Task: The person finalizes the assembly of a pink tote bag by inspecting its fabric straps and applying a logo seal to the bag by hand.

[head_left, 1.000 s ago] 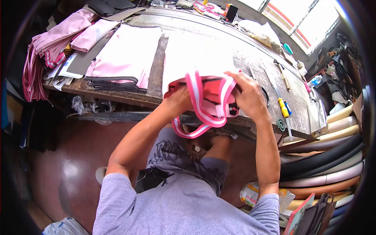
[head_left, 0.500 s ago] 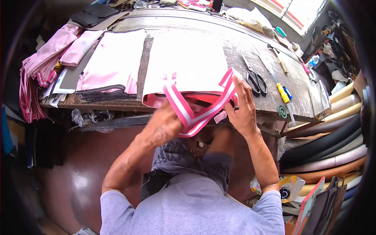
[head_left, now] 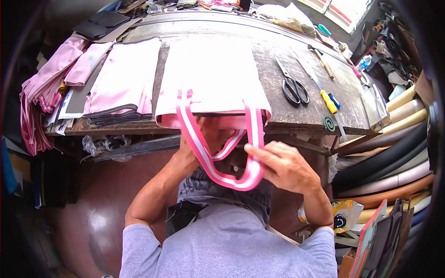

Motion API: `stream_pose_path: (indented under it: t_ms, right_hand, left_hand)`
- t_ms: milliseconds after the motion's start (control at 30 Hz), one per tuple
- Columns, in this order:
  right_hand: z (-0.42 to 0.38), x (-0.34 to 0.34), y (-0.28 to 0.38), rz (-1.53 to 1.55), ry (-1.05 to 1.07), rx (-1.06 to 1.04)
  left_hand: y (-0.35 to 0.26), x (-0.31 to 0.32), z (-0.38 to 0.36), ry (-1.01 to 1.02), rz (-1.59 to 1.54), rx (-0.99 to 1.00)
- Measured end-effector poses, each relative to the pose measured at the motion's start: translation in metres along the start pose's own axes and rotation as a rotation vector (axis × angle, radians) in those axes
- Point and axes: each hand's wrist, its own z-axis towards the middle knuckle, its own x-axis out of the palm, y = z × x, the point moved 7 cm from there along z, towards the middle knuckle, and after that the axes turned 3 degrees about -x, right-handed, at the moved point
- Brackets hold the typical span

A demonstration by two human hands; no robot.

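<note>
A white and pink tote bag [head_left: 211, 69] lies on the workbench with its opening at the front edge, towards me. Its pink handle straps [head_left: 197, 144], with a white centre stripe, hang over the edge in loops. My right hand [head_left: 287, 167] pinches the right side of the front handle loop between thumb and fingers. Behind the straps, my left hand [head_left: 187, 147] reaches up into the bag's mouth. The bag and strap hide most of its fingers, so its grip does not show.
Left of the bag lie a stack of pink panels [head_left: 121, 76] and bundled pink straps [head_left: 34, 120]. Black-handled scissors [head_left: 295, 90], a yellow-handled screwdriver [head_left: 329, 102] and a hammer [head_left: 322, 62] rest on the right of the workbench [head_left: 273, 44]. Material rolls [head_left: 384, 178] are stacked at the right.
My right hand has moved down from the bag's right corner and pulled the handle loop down towards me. My left hand has shifted left and up to the bag's opening.
</note>
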Motion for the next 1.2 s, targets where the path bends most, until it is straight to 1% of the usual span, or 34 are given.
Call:
stream_pose_path:
  t_ms: [33,100,133,167,233,267,300,333,400,433,467,500,533,567,633,700,767,800,833,900,967,1000,1100,1133,1200]
  right_hand:
    - [-0.010,0.012,-0.004,0.026,0.175,0.087]
    - [-0.037,0.028,-0.016,-0.009,0.393,0.136]
    - [-0.043,0.027,-0.019,0.040,0.445,0.163]
    - [-0.045,0.016,-0.021,0.128,0.363,0.150]
    - [-0.054,-0.008,-0.031,0.308,0.193,0.130]
    - [-0.066,-0.020,-0.044,0.385,0.137,0.221]
    - [-0.080,-0.035,-0.057,0.389,0.043,0.351]
    - [-0.118,-0.068,-0.097,0.133,-0.111,0.597]
    - [-0.163,-0.104,-0.143,-0.137,-0.432,0.817]
    - [-0.183,-0.116,-0.166,-0.208,-0.510,0.886]
    - [-0.204,-0.121,-0.192,-0.198,-0.593,0.917]
    - [-0.220,-0.120,-0.216,-0.134,-0.622,0.993]
    - [-0.234,-0.114,-0.239,-0.028,-0.679,1.041]
    - [-0.243,-0.108,-0.256,0.084,-0.734,1.084]
    - [-0.239,-0.104,-0.270,-0.096,-0.618,1.031]
    - [-0.229,-0.106,-0.266,-0.141,-0.560,1.000]
    - [-0.221,-0.100,-0.269,-0.206,-0.453,0.953]
    - [-0.213,-0.102,-0.260,-0.229,-0.443,0.989]
    - [-0.214,-0.101,-0.264,-0.221,-0.450,0.976]
    - [-0.218,-0.097,-0.271,-0.086,-0.513,0.941]
    - [-0.224,-0.096,-0.275,-0.037,-0.532,0.967]
    - [-0.227,-0.094,-0.276,0.050,-0.564,1.013]
    - [-0.229,-0.097,-0.269,0.193,-0.617,0.954]
    - [-0.228,-0.098,-0.261,0.265,-0.603,0.973]
    - [-0.228,-0.106,-0.249,0.349,-0.643,0.940]
  left_hand:
    - [0.005,0.003,-0.002,0.067,-0.047,-0.062]
    - [0.014,0.001,0.001,0.198,-0.136,-0.177]
    - [0.011,-0.007,-0.001,0.155,-0.061,-0.112]
    - [0.012,-0.010,-0.011,0.157,0.045,-0.036]
    - [0.015,-0.024,-0.029,0.274,0.058,-0.016]
    - [0.017,-0.035,-0.040,0.300,0.038,0.006]
    - [0.019,-0.046,-0.052,0.327,0.009,0.039]
    - [0.019,-0.055,-0.061,0.309,0.011,0.091]
    - [0.037,-0.082,-0.094,0.247,0.029,0.073]
    - [0.045,-0.089,-0.104,0.210,0.024,0.038]
    - [0.050,-0.097,-0.107,0.159,-0.020,-0.041]
    - [0.051,-0.107,-0.100,0.107,-0.059,-0.124]
    - [0.042,-0.119,-0.087,0.004,-0.074,-0.101]
    - [0.035,-0.128,-0.076,-0.065,-0.110,-0.140]
    - [0.007,-0.134,-0.048,-0.196,-0.067,-0.043]
    - [-0.022,-0.122,-0.016,-0.194,-0.102,0.044]
    - [-0.044,-0.093,0.008,-0.082,-0.054,0.128]
    - [-0.054,-0.075,0.016,-0.022,-0.055,0.155]
    - [-0.060,-0.055,0.019,0.037,-0.057,0.182]
    - [-0.059,-0.017,0.014,0.202,-0.010,0.164]
    - [-0.048,0.005,-0.001,0.215,-0.069,0.153]
    - [-0.046,0.006,-0.005,0.188,-0.054,0.165]
    - [-0.043,0.007,-0.010,0.193,-0.092,0.173]
    - [-0.044,0.003,-0.007,0.178,-0.114,0.171]
    - [-0.042,-0.003,-0.003,0.120,-0.170,0.179]
